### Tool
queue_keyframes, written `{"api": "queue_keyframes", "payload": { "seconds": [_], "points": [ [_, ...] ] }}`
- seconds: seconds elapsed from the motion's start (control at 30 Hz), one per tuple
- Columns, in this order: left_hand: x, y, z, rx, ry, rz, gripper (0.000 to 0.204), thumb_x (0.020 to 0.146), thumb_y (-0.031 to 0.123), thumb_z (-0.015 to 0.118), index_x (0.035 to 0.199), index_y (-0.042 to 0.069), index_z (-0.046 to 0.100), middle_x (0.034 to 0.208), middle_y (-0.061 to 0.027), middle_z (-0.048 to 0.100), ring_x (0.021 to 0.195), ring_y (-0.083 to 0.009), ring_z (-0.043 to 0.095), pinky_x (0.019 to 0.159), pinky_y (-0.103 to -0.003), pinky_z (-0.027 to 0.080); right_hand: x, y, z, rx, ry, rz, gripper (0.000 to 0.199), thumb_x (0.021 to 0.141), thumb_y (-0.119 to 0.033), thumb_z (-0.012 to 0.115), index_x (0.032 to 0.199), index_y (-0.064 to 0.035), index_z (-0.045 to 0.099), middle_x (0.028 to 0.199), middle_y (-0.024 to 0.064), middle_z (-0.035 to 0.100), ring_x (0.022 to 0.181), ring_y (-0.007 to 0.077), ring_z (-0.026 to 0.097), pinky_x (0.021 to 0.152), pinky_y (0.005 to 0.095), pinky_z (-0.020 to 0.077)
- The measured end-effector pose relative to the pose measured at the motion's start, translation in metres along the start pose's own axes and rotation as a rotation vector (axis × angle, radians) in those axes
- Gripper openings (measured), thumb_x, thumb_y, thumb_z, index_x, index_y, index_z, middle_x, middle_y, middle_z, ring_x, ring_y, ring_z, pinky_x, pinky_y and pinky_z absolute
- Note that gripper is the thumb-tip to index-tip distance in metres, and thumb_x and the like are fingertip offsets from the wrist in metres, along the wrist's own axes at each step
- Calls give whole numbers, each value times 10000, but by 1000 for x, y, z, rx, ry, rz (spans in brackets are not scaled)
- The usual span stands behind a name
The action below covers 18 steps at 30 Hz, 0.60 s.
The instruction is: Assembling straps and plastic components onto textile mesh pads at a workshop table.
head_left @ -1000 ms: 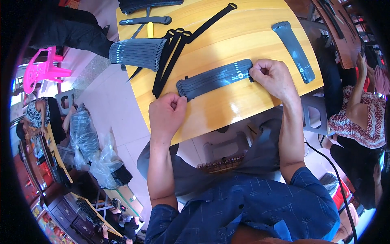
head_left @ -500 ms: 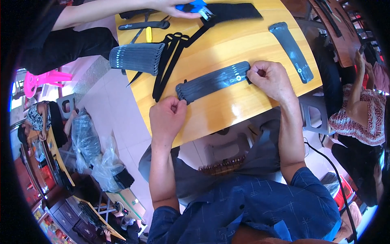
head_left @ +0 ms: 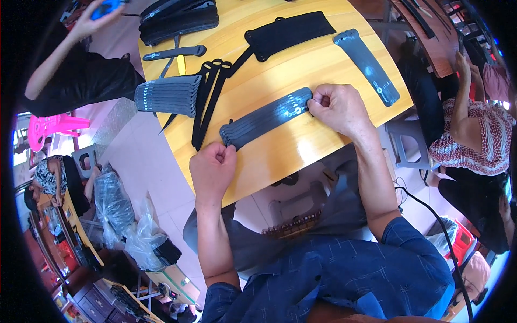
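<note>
On the near half of the bench, in front of the person, lies a stack of grey straps. Layering looks done: edges overlap in order, ends fanned at left. Other stacks lie formed nearby; black straps are loose and unstacked. What else is left I cannot tell. The long axis slants from near left to far right, printed ends rightward. Left hand and right hand pinch opposite ends, fingers closed.
</note>
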<state>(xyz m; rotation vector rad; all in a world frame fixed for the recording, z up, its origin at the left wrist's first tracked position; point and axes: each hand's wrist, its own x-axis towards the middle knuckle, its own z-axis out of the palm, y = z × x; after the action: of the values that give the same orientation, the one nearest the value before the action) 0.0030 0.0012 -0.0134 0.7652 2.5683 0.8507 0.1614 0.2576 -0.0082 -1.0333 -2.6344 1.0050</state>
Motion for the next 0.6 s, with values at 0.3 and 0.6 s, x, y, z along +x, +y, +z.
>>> {"api": "queue_keyframes", "payload": {
  "seconds": [0.3,0.6],
  "points": [
    [2,2,-4,30,-9,12,266,846,201,746,704,-2,650,600,-155,624,524,-277,615,554,-370,486,0,-7,-5,-189,25,44,233,808,-287,757,730,-76,696,656,91,679,632,248,686,626,376,530],
    [-1,-2,-17,-37,-31,-34,288,880,209,782,734,7,639,580,-82,600,513,-153,550,534,-324,451,2,10,-17,-169,27,46,372,802,-366,828,773,-89,580,650,69,620,608,240,626,576,393,470]
  ]
}}
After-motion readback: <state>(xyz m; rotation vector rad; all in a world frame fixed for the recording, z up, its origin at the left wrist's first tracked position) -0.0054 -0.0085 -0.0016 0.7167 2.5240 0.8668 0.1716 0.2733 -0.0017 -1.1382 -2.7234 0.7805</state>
